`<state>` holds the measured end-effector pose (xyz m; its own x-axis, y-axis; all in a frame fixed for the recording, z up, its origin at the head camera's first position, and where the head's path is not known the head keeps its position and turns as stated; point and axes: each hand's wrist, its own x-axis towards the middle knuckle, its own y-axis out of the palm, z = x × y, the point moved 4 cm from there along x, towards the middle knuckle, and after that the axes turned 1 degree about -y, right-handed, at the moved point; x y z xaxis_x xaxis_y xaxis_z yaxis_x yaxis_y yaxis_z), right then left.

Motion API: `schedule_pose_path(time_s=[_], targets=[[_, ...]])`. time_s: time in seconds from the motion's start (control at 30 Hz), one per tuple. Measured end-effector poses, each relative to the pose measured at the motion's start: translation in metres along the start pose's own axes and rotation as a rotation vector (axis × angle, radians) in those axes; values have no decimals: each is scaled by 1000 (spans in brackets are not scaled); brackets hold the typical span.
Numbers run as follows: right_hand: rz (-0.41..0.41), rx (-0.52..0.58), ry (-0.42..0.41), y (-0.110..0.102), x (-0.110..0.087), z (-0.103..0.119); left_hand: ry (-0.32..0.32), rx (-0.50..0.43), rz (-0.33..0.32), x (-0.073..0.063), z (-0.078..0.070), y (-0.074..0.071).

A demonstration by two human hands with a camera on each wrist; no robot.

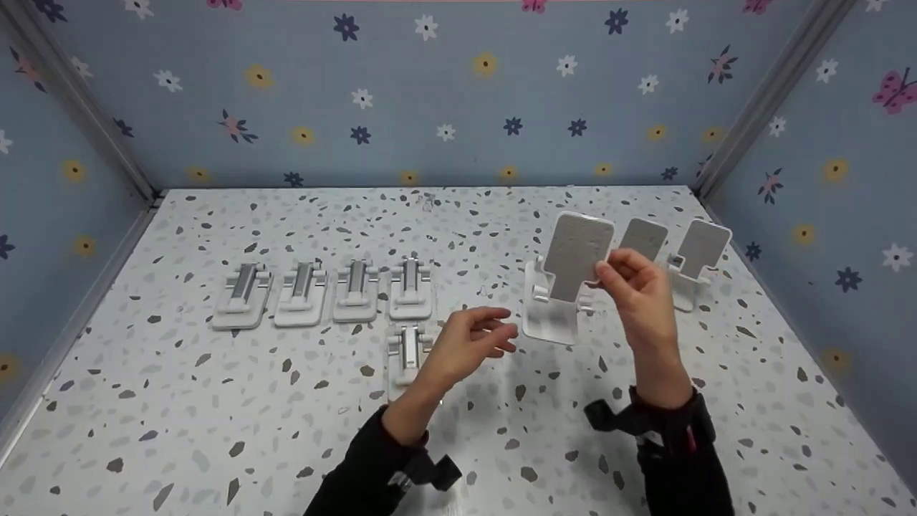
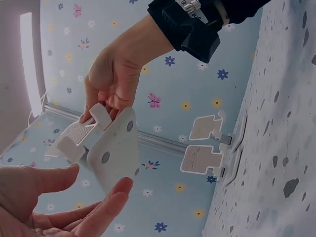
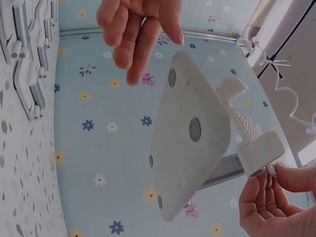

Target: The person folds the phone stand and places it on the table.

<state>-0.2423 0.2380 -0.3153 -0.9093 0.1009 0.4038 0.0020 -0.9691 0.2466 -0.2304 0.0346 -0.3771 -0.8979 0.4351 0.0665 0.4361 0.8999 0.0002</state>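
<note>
My right hand (image 1: 641, 294) pinches the side edge of the grey-faced upper plate of a white phone stand (image 1: 579, 247). The stand is unfolded and held up off the table, its flat base underneath the plate. In the right wrist view the underside of the base (image 3: 187, 133) shows round grey feet. To the left of the stand is my left hand (image 1: 469, 340), thumb and fingers spread loosely and holding nothing. A gap lies between its fingers and the stand in the right wrist view.
Several folded phone stands (image 1: 356, 290) lie in a row on the speckled table (image 1: 286, 430); another folded one (image 1: 408, 358) lies nearer, partly behind my left forearm. Two unfolded stands (image 1: 706, 247) (image 1: 645, 236) stand at the right. Flower-patterned walls (image 1: 458, 93) enclose the table.
</note>
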Motion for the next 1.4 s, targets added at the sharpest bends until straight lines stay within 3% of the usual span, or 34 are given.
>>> schedule_pose_path(time_s=[0.17, 0.57, 1.0, 1.4], targets=[[56, -13, -8, 17, -1, -6, -15, -105, 1, 1, 1, 3], [44, -89, -11, 38, -6, -6, -17, -285, -63, 3, 1, 0], [86, -350, -58, 37, -9, -8, -13, -260, -103, 3, 4, 0], [64, -434, -115, 36, -3, -16, -37, -262, -124, 4, 6, 0]])
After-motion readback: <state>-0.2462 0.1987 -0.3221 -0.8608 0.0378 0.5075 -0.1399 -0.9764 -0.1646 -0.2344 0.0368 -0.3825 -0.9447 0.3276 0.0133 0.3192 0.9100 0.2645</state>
